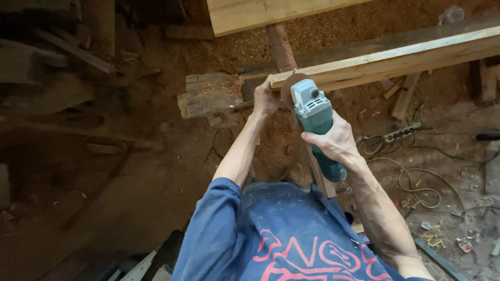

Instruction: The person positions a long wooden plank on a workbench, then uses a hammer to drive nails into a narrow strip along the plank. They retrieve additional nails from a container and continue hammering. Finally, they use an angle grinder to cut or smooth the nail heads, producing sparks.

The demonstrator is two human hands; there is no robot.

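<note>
From the head camera, the right hand (336, 139) is wrapped tight round the body of a green and grey angle grinder (316, 123), its brown disc set against the near end of a pale plank (396, 54). The left hand (265, 99) clasps that plank end just beside the disc, fingers curled over it. The plank lies across a weathered beam (208, 96) above a sawdust-strewn dirt floor (156, 171), with cables and a power strip (400, 134) at the right
</note>
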